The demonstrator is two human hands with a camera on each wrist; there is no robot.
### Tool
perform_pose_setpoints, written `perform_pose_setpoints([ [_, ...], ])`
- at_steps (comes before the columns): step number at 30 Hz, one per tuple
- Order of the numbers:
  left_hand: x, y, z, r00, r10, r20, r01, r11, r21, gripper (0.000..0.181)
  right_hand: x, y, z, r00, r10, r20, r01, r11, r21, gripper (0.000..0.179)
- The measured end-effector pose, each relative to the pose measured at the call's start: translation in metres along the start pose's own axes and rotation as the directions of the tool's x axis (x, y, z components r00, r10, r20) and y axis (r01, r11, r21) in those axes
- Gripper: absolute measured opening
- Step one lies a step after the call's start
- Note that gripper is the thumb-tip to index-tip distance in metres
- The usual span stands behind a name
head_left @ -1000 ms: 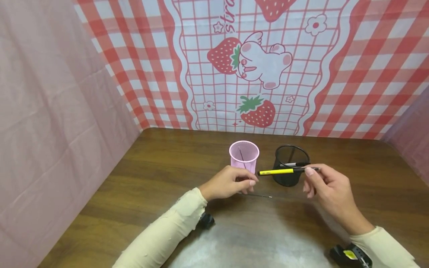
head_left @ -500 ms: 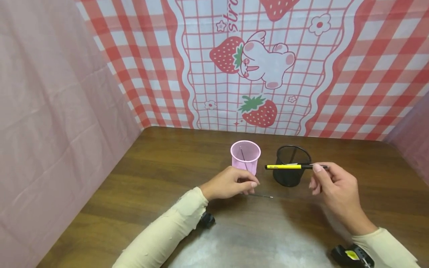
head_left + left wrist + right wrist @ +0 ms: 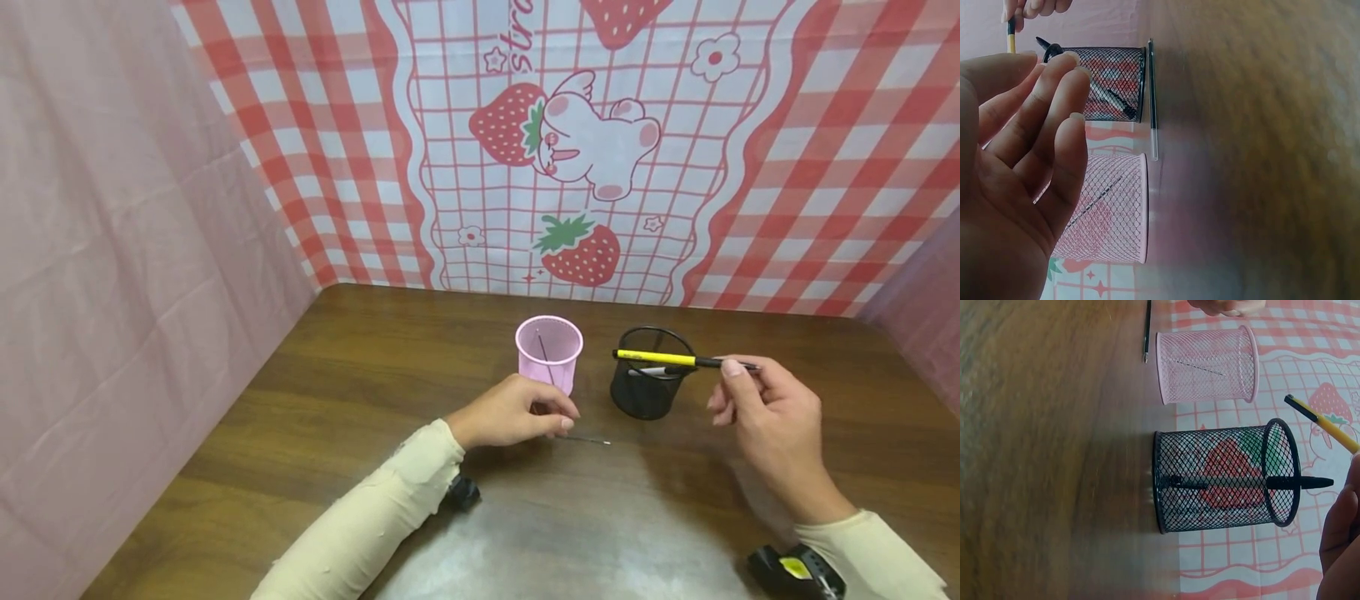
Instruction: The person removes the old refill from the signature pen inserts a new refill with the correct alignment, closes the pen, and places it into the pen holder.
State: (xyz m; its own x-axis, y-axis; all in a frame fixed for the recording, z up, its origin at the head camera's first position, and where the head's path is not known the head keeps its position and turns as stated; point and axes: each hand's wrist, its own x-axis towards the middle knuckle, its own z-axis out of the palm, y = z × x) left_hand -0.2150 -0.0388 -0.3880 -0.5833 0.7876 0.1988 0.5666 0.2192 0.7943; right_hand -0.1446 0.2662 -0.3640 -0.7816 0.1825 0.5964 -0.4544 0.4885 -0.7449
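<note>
My right hand (image 3: 780,421) pinches a yellow pen with black ends (image 3: 656,358), held level. In the head view it crosses over the mouth of the black mesh pen cup (image 3: 641,398). Inside that cup leans a pen with a pale barrel and black cap (image 3: 1235,482). My left hand (image 3: 517,410) has loosely bent fingers with nothing between them. It hovers in front of the pink mesh pen cup (image 3: 550,367), which contains a thin dark stick (image 3: 1094,201). Beneath the left fingers, a thin pen refill (image 3: 588,440) lies on the table, partly hidden in the head view.
Both cups stand upright side by side on the brown wooden table (image 3: 360,358). Behind them hangs a red checked cloth with strawberries (image 3: 337,167), and a pink curtain (image 3: 127,250) borders the left side. Each wrist carries a black camera, such as the right one (image 3: 787,571).
My right hand has moved right and a little upward in the head view, taking the yellow pen across the black cup's rim. The left hand stays almost still.
</note>
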Motion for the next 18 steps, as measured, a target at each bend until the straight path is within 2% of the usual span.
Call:
perform_pose_setpoints([
  [9,-0.0003,0.0005,0.0011,1.000,0.002,-0.010,-0.002,1.000,-0.002,0.016,0.0016,0.0054,-0.0011,0.994,0.002,-0.107,-0.001,1.000,0.013,0.016],
  [18,-0.0006,0.0007,0.0006,0.999,-0.021,-0.024,0.020,0.999,-0.037,0.016,0.0021,0.0058,0.0005,0.994,0.011,-0.107,-0.012,1.000,-0.004,0.017],
])
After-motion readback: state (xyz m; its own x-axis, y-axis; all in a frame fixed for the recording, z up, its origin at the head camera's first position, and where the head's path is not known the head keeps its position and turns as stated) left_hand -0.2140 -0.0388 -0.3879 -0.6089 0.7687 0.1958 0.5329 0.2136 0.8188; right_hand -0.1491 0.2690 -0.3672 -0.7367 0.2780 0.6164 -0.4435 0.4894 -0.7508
